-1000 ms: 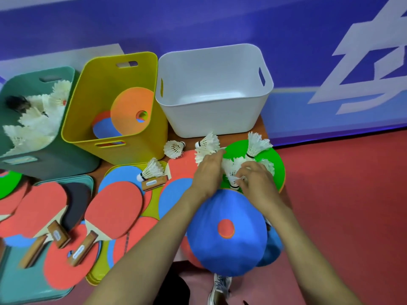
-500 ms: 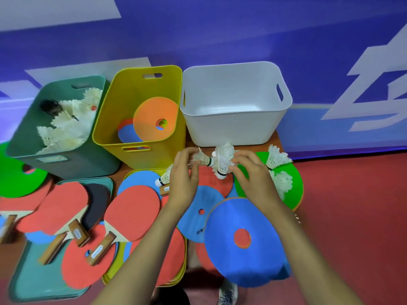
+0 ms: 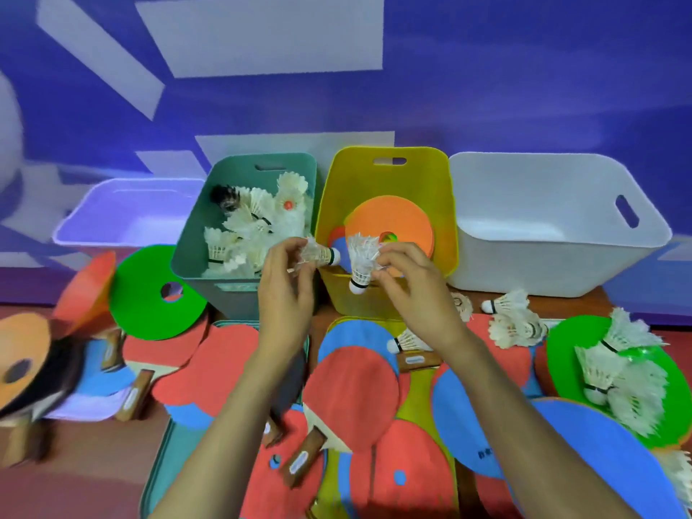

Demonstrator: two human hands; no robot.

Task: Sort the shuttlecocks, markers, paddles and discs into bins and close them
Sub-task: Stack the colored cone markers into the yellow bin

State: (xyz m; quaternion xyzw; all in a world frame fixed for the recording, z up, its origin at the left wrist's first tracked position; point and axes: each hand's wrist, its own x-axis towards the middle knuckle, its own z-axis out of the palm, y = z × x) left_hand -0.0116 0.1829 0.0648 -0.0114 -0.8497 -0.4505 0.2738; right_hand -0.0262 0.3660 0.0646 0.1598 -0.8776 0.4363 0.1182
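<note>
Single view, worn on the person's head, wide-angle. Faces forward and down. Both forearms enter from the bottom edge; left hand (image 3: 286, 290) and right hand (image 3: 415, 282) sit close, mid-frame. Yellow bin (image 3: 385, 181) just beyond them. Blue wall (image 3: 486, 88) fills the top. Left edge blurred.

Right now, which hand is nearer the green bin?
Left. The left hand holds a shuttlecock at the green bin's front right corner; the right hand is farther right, before the yellow bin.

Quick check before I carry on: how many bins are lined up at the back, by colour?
Lilac bin: 1
Teal bin: 1
Yellow bin: 1
White bin: 1
Total: 4
</note>
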